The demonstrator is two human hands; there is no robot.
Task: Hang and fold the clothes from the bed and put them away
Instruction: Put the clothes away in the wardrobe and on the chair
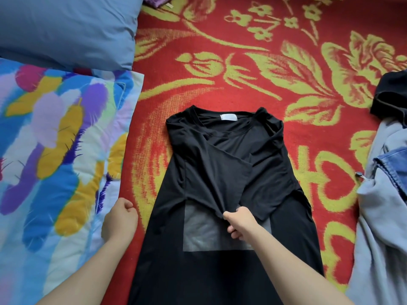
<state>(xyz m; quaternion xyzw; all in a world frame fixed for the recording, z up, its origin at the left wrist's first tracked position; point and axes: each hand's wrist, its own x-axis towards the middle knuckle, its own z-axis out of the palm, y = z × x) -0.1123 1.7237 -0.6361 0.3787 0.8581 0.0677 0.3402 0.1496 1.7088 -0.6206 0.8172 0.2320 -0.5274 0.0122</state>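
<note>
A black T-shirt (pixel 222 164) lies flat in the middle of the red bedspread (pixel 275 69), collar away from me, with a white neck label and a grey square print. Both sleeves are folded inward across the chest. My right hand (pixel 239 221) pinches the edge of the folded sleeve over the grey print. My left hand (pixel 120 219) hovers at the shirt's left side with its fingers curled and holds nothing, above the edge of the colourful quilt.
A colourful feather-print quilt (pixel 55 161) and a blue pillow (pixel 66 29) lie at the left. On the right edge sit a pale blue garment with a denim piece (pixel 383 205) and a black garment (pixel 392 95). A purple cloth (pixel 154 1) peeks in at the top.
</note>
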